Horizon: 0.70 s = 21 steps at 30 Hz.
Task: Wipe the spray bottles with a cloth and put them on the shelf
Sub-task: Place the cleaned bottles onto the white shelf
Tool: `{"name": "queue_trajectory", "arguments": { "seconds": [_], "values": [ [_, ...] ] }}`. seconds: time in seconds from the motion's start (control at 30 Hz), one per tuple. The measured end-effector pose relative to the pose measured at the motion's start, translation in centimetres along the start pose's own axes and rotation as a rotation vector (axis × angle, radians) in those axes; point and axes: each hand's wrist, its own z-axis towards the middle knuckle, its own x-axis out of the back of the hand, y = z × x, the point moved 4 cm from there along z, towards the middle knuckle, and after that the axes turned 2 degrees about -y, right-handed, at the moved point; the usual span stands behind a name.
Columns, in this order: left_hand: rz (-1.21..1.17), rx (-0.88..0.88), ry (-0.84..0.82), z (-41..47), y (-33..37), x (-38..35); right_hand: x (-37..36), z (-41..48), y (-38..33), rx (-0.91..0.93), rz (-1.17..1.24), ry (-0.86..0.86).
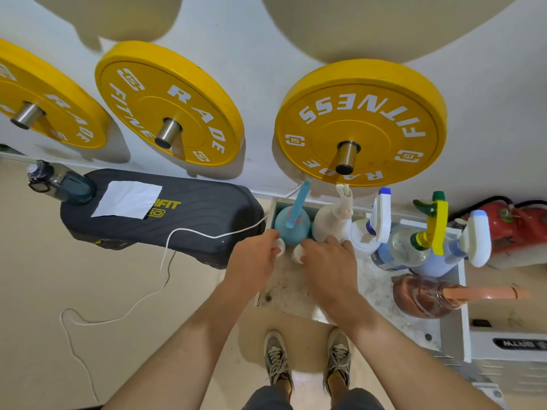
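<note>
Several spray bottles stand on a white shelf top (377, 287) below me: a teal one (291, 224), a cream one (330, 224), a white and blue one (368, 236), a clear one with a yellow trigger (404, 247) and a blue one with a white trigger (473, 238). A brown bottle (420, 294) lies on its side at the right. My left hand (254, 261) curls round a small white object in front of the teal bottle. My right hand (328, 263) holds another small white object beside it. I cannot tell what these are.
Yellow weight plates (359, 125) hang on wall pegs above the shelf. At the left, a black step platform (189, 214) carries a white cloth (127, 199) and a water bottle (60, 182). A white cable (165, 255) trails across the floor. A red extinguisher (515, 229) stands at the right.
</note>
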Motion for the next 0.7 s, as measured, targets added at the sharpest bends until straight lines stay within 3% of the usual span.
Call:
{"name": "queue_trajectory", "arguments": {
  "seconds": [0.43,0.6,0.7],
  "values": [
    [-0.241,0.071,-0.015,0.0,-0.8,-0.8,-0.9,1.1,-1.0,0.024,0.132,0.097],
    [-0.461,0.146,0.268,-2.9,0.3,1.5,0.1,0.1,-0.4,0.034,0.341,-0.042],
    [-0.525,0.116,0.324,-5.5,1.7,1.4,3.6,-2.5,2.5,-0.071,0.497,0.066]
  ]
}}
